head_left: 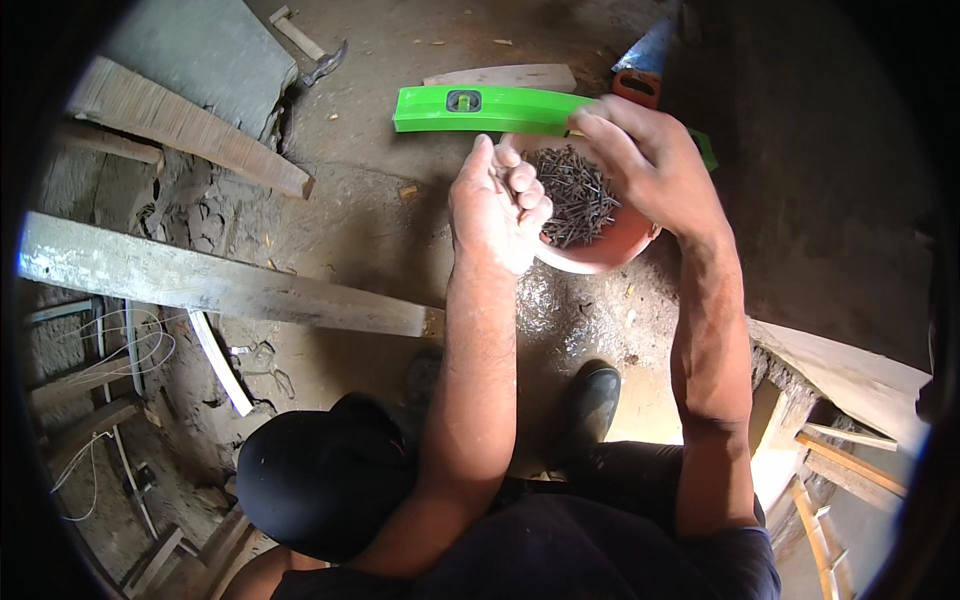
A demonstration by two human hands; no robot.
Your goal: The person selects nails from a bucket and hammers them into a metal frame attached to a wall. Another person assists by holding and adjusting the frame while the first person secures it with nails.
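A pale pink bucket (590, 262) full of loose nails (575, 200) stands on the ground in front of me. At its left rim my left hand (500, 205) is turned palm up with the fingers curled in; whatever lies inside them is hidden. Over the bucket's right side reaches my right hand (645, 160), fingers bent and drawn together, slightly blurred; I cannot make out what they pinch. Just beyond, a bright green spirit level (520, 110) lies crosswise by the bucket's far rim, partly covered by my right hand.
A handsaw (640, 65) lies at the far right, a hammer (312, 58) at the far left. A long board (220, 285) juts in from the left. Close at my left is a person in a black cap (320, 480). A dark panel (835, 200) stands at right.
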